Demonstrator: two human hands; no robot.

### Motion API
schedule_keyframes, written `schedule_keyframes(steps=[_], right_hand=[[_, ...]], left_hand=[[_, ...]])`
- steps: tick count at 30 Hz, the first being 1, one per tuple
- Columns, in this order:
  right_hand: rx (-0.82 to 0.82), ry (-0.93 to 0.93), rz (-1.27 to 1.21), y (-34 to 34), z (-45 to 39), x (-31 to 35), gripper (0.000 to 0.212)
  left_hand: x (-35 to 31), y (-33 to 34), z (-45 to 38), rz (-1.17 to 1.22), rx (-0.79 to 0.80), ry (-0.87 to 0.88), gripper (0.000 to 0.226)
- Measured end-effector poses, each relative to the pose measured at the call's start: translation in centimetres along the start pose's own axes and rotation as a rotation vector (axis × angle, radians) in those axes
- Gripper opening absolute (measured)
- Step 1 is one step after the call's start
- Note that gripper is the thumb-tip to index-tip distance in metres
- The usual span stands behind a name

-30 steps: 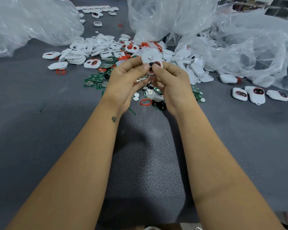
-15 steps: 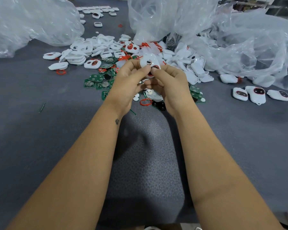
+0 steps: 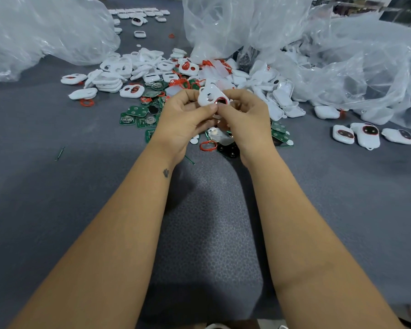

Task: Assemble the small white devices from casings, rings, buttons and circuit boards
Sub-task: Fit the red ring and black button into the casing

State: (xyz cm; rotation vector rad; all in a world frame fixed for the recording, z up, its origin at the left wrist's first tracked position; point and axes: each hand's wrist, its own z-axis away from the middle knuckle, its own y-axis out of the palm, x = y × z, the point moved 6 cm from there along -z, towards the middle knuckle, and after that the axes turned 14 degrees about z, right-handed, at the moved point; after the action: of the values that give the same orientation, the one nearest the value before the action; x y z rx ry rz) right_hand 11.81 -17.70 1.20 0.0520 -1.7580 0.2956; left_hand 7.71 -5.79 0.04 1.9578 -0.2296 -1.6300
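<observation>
A white casing (image 3: 208, 96) with a red ring and a dark button in its opening is held between both hands above the parts pile. My left hand (image 3: 185, 117) grips its left side, thumb at the lower edge. My right hand (image 3: 243, 115) grips its right side, and the two thumbs meet at the ringed opening. Below the hands lie a loose red ring (image 3: 208, 146), a dark button pad (image 3: 228, 150) and green circuit boards (image 3: 138, 116). A heap of white casings (image 3: 114, 77) lies behind.
Three assembled devices (image 3: 368, 135) lie at the right on the grey mat (image 3: 211, 222). Large clear plastic bags (image 3: 45, 29) fill the back left and the back right (image 3: 356, 67). More casings (image 3: 138, 15) sit in rows at the far back.
Both hands drew a little nearer and lower with the casing. The casing has tilted so its ringed opening faces up, with the thumbs now together on it.
</observation>
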Motion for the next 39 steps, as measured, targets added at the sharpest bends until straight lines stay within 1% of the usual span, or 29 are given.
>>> schedule_keyframes(steps=[3, 6, 9, 12, 15, 16, 17, 19, 21, 26, 29, 32, 37, 39], right_hand=[[0.010, 0.022, 0.003, -0.1, -0.1, -0.2, 0.017], [0.085, 0.065, -0.052, -0.1, -0.2, -0.4, 0.008], [0.116, 0.095, -0.115, 0.0, -0.5, -0.6, 0.007], [0.010, 0.103, -0.214, -0.7, -0.8, -0.7, 0.016], [-0.125, 0.063, -0.190, -1.8, -0.8, -0.9, 0.011], [-0.145, 0.057, -0.184, -2.0, -0.9, -0.9, 0.012], [-0.152, 0.055, -0.194, -2.1, -0.9, -0.9, 0.016], [-0.127, 0.057, -0.240, -2.0, -1.0, -0.9, 0.026], [-0.083, 0.054, -0.248, -1.6, -1.0, -0.7, 0.029], [-0.076, 0.061, -0.283, -1.5, -1.0, -0.9, 0.021], [-0.013, 0.007, -0.311, -1.3, -1.0, -0.6, 0.022], [0.018, 0.010, -0.330, -1.1, -1.0, -0.6, 0.021], [0.059, 0.056, -0.243, -0.8, -0.7, -0.6, 0.017], [0.086, 0.067, -0.245, -0.7, -0.6, -0.4, 0.016]], left_hand=[[0.0, 0.0, 0.0, -0.037, 0.000, 0.014, 0.018], [-0.1, 0.0, -0.1, -0.062, 0.001, 0.041, 0.019], [-0.3, -0.3, -0.2, -0.078, -0.010, 0.065, 0.018], [-0.4, -0.7, -0.4, -0.073, -0.023, 0.077, 0.019], [-0.4, -0.7, -0.4, -0.038, -0.010, 0.062, 0.022], [-0.3, -0.7, -0.4, -0.027, -0.001, 0.052, 0.023], [-0.3, -0.6, -0.5, -0.018, 0.007, 0.043, 0.024], [-0.2, -0.6, -0.5, -0.005, 0.017, 0.026, 0.026], [-0.2, -0.6, -0.5, 0.017, 0.024, 0.015, 0.026], [-0.3, -0.4, -0.4, 0.082, 0.055, -0.004, 0.024], [-0.2, 0.0, -0.2, 0.077, 0.075, -0.023, 0.025], [-0.3, 0.1, -0.1, 0.042, 0.082, -0.016, 0.024], [-0.5, -0.2, -0.1, -0.017, 0.017, 0.036, 0.024], [-0.6, -0.5, -0.2, -0.032, -0.014, 0.060, 0.021]])
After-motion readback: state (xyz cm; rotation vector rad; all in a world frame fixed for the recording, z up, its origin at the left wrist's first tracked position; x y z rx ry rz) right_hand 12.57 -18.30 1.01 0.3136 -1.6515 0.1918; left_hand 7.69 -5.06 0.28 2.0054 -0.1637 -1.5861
